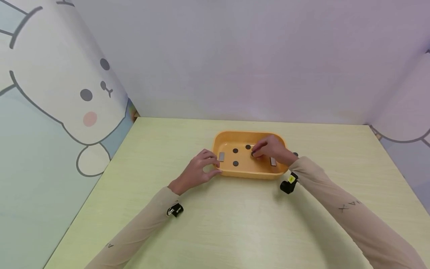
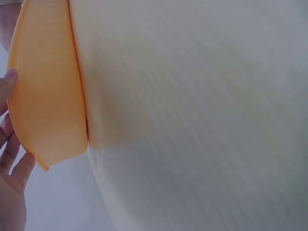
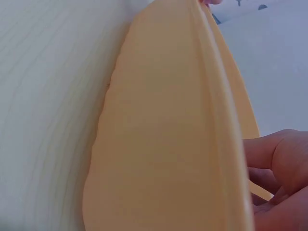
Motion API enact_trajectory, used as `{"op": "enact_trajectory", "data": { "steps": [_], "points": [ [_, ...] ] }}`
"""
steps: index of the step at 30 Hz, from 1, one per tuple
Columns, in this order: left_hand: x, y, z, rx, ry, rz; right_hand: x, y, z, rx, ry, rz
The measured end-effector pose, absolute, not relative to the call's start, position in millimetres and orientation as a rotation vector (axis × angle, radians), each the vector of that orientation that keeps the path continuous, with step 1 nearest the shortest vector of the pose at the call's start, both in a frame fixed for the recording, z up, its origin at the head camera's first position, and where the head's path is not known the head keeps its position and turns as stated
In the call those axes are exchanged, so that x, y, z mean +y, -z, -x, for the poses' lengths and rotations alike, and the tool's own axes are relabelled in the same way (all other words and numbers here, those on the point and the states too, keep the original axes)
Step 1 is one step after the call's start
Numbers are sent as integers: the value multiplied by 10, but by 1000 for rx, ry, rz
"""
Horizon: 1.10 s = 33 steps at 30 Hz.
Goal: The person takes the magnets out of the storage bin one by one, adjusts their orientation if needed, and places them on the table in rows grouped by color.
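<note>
An orange plastic tray (image 1: 252, 174) stands on the table, its near wall filling much of both wrist views. My left hand (image 1: 201, 168) holds the tray's left end, thumb (image 2: 9, 82) and fingers (image 2: 21, 171) at the rim. Inside the tray, my right hand (image 1: 270, 147) pinches a small dark round disc (image 1: 253, 153) with its fingertips, just above the tray floor. Other dark discs lie in the tray: a back disc (image 1: 248, 147), a middle disc (image 1: 235, 150) and a front disc (image 1: 236, 163). The right wrist view hides the pinched disc behind the wall.
A grey rectangular piece (image 1: 221, 156) lies at the tray's left end, and a similar rectangle (image 1: 273, 161) at the right end. Another dark disc (image 1: 295, 154) shows outside the tray, beside the right wrist. Behind the pale wooden table (image 1: 235, 224) rises a plain wall (image 1: 248, 63).
</note>
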<state>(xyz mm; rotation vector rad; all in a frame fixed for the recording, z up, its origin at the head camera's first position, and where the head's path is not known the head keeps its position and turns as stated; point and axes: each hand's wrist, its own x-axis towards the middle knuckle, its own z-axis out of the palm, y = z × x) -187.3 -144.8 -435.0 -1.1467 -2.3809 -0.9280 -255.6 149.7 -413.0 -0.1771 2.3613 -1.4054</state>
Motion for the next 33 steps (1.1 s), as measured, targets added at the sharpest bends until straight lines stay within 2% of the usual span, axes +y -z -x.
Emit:
{"op": "enact_trajectory", "data": {
  "steps": [33],
  "points": [
    [-1454,4364,1874,-2365,916,1156,1762,4010,2459,2073,1591,133]
  ]
}}
